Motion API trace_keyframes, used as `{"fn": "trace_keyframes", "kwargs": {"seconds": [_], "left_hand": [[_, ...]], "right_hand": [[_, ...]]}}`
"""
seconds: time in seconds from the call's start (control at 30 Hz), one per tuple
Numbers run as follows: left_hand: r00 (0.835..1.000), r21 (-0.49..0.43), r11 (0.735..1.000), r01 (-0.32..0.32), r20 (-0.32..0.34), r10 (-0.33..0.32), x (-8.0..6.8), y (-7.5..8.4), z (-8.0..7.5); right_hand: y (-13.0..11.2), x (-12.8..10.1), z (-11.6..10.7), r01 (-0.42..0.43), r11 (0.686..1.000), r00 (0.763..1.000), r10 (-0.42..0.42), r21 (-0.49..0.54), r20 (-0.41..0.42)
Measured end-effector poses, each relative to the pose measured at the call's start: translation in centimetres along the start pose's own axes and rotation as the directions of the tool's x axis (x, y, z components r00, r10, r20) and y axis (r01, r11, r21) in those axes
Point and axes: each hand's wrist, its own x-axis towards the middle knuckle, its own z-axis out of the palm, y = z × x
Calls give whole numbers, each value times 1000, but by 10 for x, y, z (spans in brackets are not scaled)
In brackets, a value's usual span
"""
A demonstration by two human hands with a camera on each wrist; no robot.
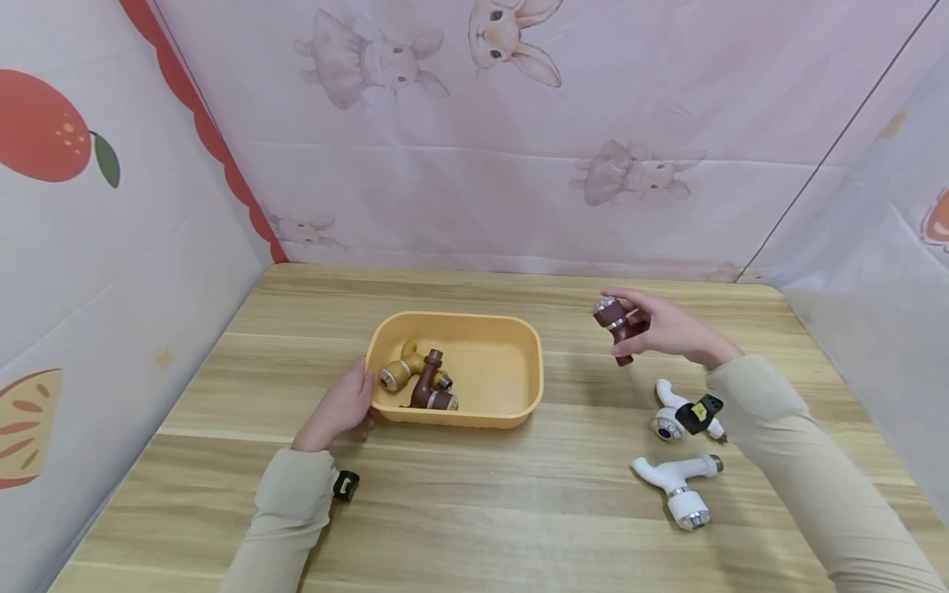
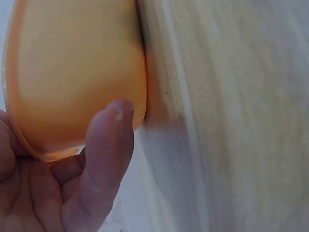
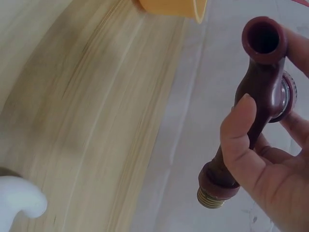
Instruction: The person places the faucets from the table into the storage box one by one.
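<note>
My right hand (image 1: pixel 673 331) grips a dark brown tap (image 1: pixel 612 316) above the right part of the table. In the right wrist view the thumb lies across the brown tap (image 3: pixel 263 92), its round spout opening faces the camera, and the brass threaded end points down. At the left end of a yellow plastic basin (image 1: pixel 474 418), my left hand (image 1: pixel 344 405) holds the rim, with a finger along the outer wall in the left wrist view. Inside the basin lie a mustard-yellow tap (image 1: pixel 396 375) and another brown tap (image 1: pixel 426 387).
Two white taps lie on the wooden table (image 1: pixel 474 511) at the right: one with a blue-centred knob (image 1: pixel 666 425), partly covered by the right wrist camera (image 1: pixel 700 413), and a nearer white tap (image 1: pixel 682 482). Printed fabric walls (image 1: pixel 474 206) enclose the back and sides.
</note>
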Motion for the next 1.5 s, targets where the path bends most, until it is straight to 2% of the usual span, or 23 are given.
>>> {"fn": "trace_keyframes", "kwargs": {"seconds": [0.53, 1.17, 1.5], "left_hand": [[1000, -9, 1000, 4, 5, -4, -1, -1, -1], [1000, -25, 1000, 12, 11, -12, -1, -2, -1], [1000, -30, 999, 17, 7, -17, 0, -3, 0]], "right_hand": [[-18, 8, 12, 47, 998, 999, -46, -41, 22], [-30, 20, 27, 133, 991, 986, -135, 24, 94], [-38, 26, 38, 123, 992, 987, -126, 33, 102]]}}
